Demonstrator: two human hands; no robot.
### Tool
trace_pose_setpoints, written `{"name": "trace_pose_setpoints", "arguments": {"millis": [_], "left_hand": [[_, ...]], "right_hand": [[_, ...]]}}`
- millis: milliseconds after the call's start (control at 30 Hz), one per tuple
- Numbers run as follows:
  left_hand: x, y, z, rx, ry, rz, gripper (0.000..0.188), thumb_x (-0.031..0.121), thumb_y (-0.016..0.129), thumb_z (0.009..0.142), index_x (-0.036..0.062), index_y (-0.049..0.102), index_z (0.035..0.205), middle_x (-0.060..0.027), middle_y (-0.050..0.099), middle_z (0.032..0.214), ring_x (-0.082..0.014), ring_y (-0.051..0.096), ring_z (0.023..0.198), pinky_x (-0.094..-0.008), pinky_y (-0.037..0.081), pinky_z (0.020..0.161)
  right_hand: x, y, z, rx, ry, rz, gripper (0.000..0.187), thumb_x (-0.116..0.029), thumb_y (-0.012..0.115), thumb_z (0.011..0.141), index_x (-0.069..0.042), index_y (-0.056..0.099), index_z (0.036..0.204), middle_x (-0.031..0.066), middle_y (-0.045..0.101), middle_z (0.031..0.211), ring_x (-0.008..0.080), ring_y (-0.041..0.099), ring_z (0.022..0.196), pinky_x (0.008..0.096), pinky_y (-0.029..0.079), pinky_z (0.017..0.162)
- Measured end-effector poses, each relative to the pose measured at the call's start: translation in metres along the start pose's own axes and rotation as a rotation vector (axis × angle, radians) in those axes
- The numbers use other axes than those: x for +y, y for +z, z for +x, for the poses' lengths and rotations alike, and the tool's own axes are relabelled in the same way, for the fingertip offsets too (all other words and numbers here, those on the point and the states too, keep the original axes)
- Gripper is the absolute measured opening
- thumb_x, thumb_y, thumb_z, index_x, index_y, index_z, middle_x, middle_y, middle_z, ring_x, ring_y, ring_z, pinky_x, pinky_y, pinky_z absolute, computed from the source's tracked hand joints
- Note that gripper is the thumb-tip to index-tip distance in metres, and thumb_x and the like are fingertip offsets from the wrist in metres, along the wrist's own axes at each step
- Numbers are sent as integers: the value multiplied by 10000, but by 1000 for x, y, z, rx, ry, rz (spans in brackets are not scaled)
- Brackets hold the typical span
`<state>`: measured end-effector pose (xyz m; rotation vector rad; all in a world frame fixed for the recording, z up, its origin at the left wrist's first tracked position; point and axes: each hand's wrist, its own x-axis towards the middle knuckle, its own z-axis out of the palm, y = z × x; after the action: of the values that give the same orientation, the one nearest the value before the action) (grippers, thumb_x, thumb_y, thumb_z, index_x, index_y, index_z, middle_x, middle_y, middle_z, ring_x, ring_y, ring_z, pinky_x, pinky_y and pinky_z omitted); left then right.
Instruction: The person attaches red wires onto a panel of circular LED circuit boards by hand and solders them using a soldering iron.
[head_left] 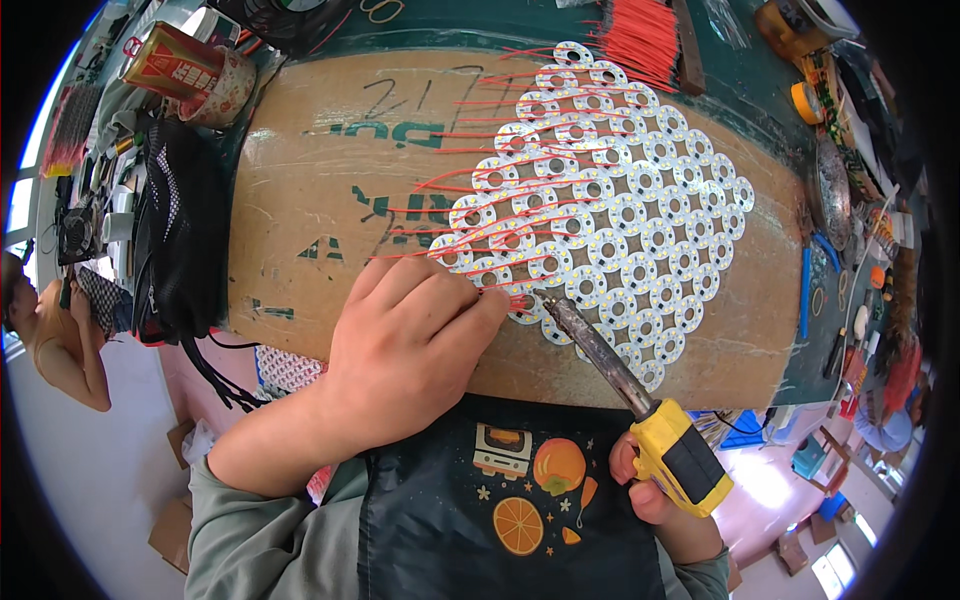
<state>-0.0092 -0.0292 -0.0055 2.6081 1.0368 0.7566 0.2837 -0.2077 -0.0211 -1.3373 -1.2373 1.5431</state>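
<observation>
Apron [450, 535] hangs near hands [405, 335]; can [175, 65] overlaps patterned cup [232, 92].

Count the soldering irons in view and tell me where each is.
1: the yellow-handled soldering iron, held in the right hand, its tip at the white discs, close to the left hand. Others may be hidden.
</observation>
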Motion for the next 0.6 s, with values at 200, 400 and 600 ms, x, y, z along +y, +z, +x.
{"name": "trace_pose_setpoints", "arguments": {"millis": [200, 400, 600], "left_hand": [[3, -2, 4, -53, -20, 23, 349, -6, 774, 679, 67, 746, 1020, -33, 636, 876, -221, 629, 803, -367, 495, 740], [3, -1, 4, -62, -33, 38, 350, -11, 769, 689, 69, 745, 1028, -33, 614, 866, -226, 614, 798, -369, 491, 735], [4, -2, 4, -78, -30, 41, 354, -17, 764, 692, 70, 741, 1035, -35, 611, 877, -227, 611, 807, -369, 491, 739]], "right_hand": [[-2, 2, 0, 11, -16, -110, 299, -363, 757, 878, -130, 614, 756, 29, 607, 696, 283, 627, 610, 377, 480, 542], [-1, 0, 2, -24, 4, -155, 317, -360, 766, 863, -135, 589, 728, 34, 583, 671, 290, 610, 592, 385, 465, 533], [5, -1, 2, -50, -21, -69, 335, -375, 737, 873, -143, 563, 704, 39, 562, 658, 303, 599, 597, 397, 456, 531]]}}
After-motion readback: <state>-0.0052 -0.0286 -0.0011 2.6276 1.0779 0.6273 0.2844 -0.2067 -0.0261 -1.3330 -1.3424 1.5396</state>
